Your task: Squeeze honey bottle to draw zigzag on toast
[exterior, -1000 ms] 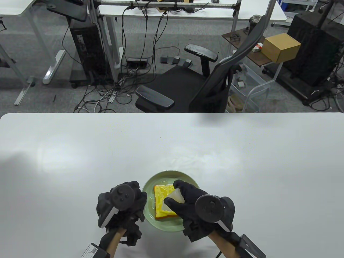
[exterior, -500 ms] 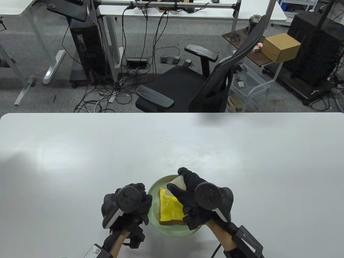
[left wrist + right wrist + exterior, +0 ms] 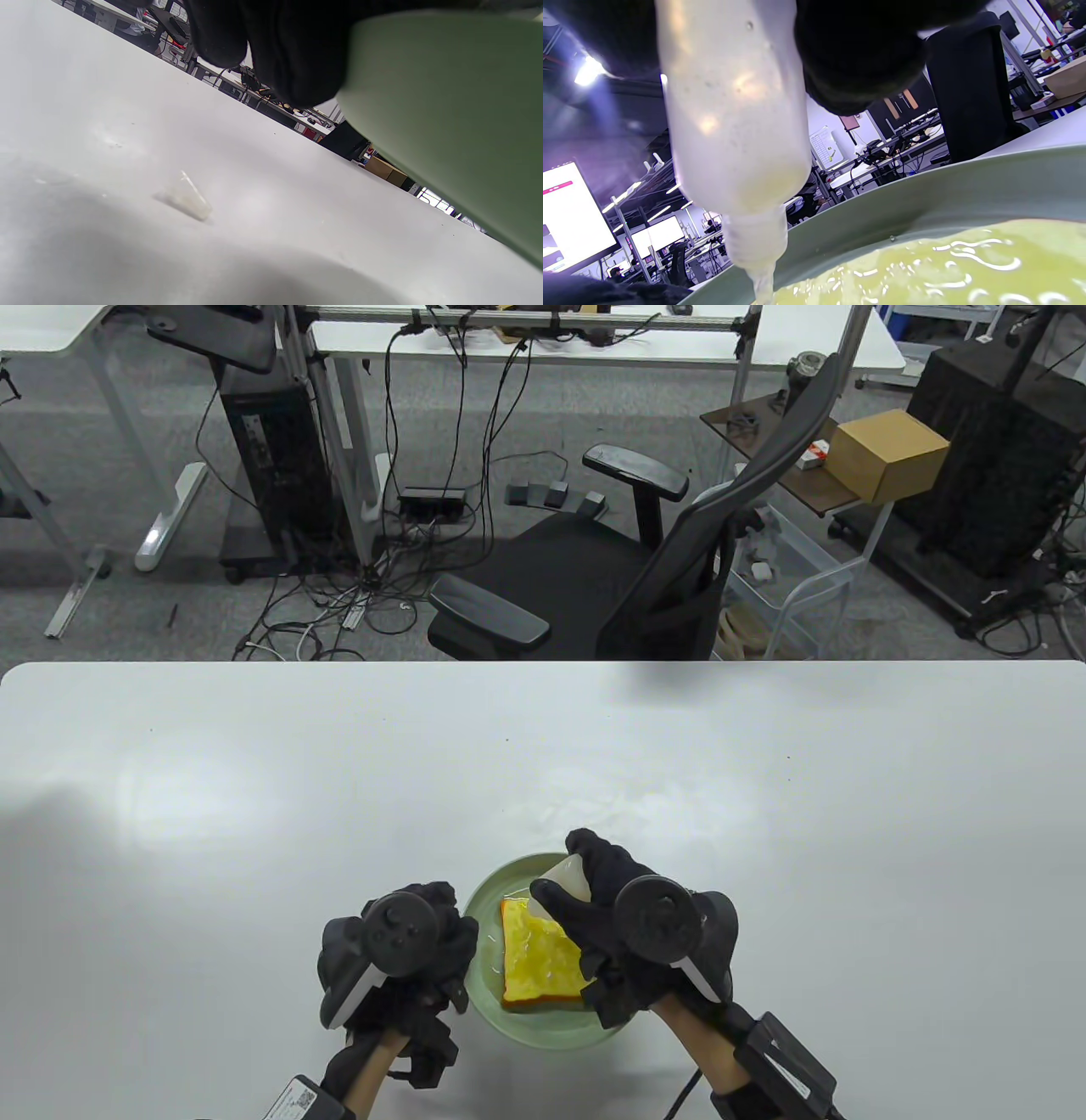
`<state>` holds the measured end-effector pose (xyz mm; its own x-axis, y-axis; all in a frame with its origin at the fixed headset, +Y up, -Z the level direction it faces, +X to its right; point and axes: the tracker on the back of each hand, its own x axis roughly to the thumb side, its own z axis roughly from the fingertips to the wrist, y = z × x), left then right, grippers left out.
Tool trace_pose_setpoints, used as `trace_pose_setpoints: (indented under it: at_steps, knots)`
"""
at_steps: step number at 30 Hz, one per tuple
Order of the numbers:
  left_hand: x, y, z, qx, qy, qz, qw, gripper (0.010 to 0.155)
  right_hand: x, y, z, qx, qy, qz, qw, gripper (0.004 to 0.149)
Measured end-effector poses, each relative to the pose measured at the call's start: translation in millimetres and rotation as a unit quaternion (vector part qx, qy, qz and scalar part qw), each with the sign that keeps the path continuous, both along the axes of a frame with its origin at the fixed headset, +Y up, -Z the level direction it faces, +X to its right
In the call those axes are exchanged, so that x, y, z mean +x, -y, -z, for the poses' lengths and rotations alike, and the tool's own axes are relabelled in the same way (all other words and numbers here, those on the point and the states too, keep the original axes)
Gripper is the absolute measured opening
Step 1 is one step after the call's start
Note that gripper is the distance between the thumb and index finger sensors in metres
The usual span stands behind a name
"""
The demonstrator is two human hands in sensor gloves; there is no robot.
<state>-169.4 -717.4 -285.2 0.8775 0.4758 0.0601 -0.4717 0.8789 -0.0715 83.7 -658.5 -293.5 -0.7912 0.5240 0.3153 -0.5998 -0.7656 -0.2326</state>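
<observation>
Gripping the upended honey bottle [image 3: 567, 880], right hand [image 3: 632, 937] (left hand [image 3: 399, 954] fingers unclear) – toast [image 3: 536, 954] on plate [image 3: 488, 899].

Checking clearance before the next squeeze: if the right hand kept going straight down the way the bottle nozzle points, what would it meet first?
Most likely the toast: the right hand holds the honey bottle nozzle-down just above its glossy surface on the green plate. The exact gap is unclear.
</observation>
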Motion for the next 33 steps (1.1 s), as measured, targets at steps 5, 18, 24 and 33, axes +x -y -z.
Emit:
trace_pose_setpoints:
  at_steps: [5,18,24,33]
  knots:
    - [-2,0,1,-0.001,-0.004,-0.004,1.0,0.044,2,-1,-12,0.009,-0.014,-0.008,1.0,0.072]
    - [-8,0,2,0.001,-0.015,-0.011,1.0,0.044,8,2,-49,0.026,-0.048,-0.012,0.998,0.073]
    - [-7,0,1,0.006,-0.011,-0.013,1.0,0.044,13,4,-49,0.02,-0.038,-0.007,0.999,0.073]
    - [0,3,1,-0.006,0.002,-0.009,1.0,0.044,15,2,-25,0.004,-0.003,0.001,1.0,0.072]
